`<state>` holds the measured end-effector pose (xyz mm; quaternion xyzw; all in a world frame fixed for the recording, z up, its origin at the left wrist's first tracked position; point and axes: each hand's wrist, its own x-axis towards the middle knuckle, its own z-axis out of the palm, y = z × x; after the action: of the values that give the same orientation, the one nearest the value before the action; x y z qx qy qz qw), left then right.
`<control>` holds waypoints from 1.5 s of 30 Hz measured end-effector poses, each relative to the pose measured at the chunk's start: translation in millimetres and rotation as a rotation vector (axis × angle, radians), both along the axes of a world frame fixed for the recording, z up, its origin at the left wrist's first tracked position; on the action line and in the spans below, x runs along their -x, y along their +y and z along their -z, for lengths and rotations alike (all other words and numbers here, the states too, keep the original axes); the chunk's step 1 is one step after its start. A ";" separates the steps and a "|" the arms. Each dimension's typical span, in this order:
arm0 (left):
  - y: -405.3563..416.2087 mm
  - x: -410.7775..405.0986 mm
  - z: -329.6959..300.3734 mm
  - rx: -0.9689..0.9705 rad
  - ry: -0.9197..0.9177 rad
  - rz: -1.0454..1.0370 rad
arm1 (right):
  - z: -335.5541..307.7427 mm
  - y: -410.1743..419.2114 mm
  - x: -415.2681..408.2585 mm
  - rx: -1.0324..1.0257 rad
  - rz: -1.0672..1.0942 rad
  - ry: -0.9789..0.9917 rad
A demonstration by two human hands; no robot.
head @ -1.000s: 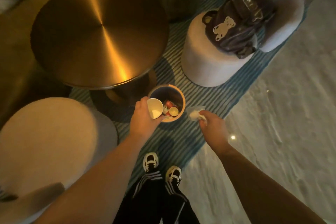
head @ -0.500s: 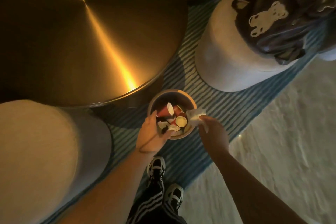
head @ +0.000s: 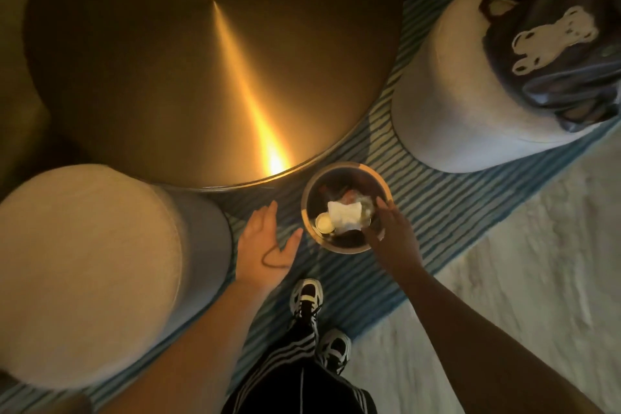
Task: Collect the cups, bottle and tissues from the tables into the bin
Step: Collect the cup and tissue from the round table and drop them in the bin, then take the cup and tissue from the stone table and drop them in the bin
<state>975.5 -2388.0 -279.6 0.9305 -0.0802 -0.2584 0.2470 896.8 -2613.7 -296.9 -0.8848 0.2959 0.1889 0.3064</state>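
The bin (head: pixel 346 207) stood on the striped rug (head: pixel 433 208), just beside the near edge of the round brass bench (head: pixel 208 60). Inside the bin lay a white tissue (head: pixel 344 216) on top, with a cup (head: pixel 324 223) mouth-up against the bin's near-left wall, touching the tissue. Darker items lay deeper in the bin, too dim to tell apart.

The left hand (head: pixel 265 245) hung just left of the bin, clear of its rim, palm down with fingers straight and spread, holding nothing. The right hand (head: pixel 391 233) reached over the bin's near-right rim, its fingers loosely extended above the tissue's right edge; whether the fingertips touched the tissue or the rim could not be told, and nothing was gripped. The two hands were apart, with the bin between them.

Left of the bin stood a pale round pouf (head: pixel 90 272). Right of the bin and further off stood a second pouf (head: pixel 447 104), carrying a dark bag (head: pixel 551 44) with a white bear figure. The person's two shoes (head: pixel 306 296) stood on the rug on the near side of the bin.
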 end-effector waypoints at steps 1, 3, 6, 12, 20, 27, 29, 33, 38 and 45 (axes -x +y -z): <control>2.2 1.0 -12.3 -0.010 -0.009 0.006 | -14.1 2.8 1.9 0.004 -0.005 -0.018; 6.2 6.9 -41.3 -0.019 -0.038 0.011 | -47.1 9.9 7.7 0.035 -0.042 -0.073; 18.8 23.5 -87.6 -0.036 -0.119 -0.001 | -97.3 20.5 19.1 0.085 -0.159 -0.142; 66.4 67.9 -156.7 -0.096 -0.233 -0.110 | -177.5 45.3 39.9 0.118 -0.283 -0.247; 150.7 171.4 -206.3 -0.195 -0.314 -0.480 | -219.3 140.4 63.6 0.096 -0.644 -0.380; 237.9 297.8 -229.0 -0.282 -0.334 -0.892 | -242.5 263.0 99.1 -0.022 -1.026 -0.419; 261.6 329.7 -236.0 -0.322 -0.328 -1.000 | -248.8 300.6 112.3 -0.054 -1.142 -0.442; 306.1 384.2 -246.4 -0.369 -0.301 -1.179 | -258.1 378.2 137.5 -0.075 -1.290 -0.476; 362.9 426.4 -249.2 -0.376 -0.300 -1.364 | -259.6 472.1 158.5 -0.156 -1.466 -0.524; 478.7 439.4 -230.3 -0.357 -0.266 -1.500 | -237.9 613.2 151.6 -0.169 -1.589 -0.471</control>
<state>536.2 -1909.3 -49.4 0.7850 0.5837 0.0823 0.1906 745.2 -2000.5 -59.0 -0.8205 -0.5037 0.1804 0.2012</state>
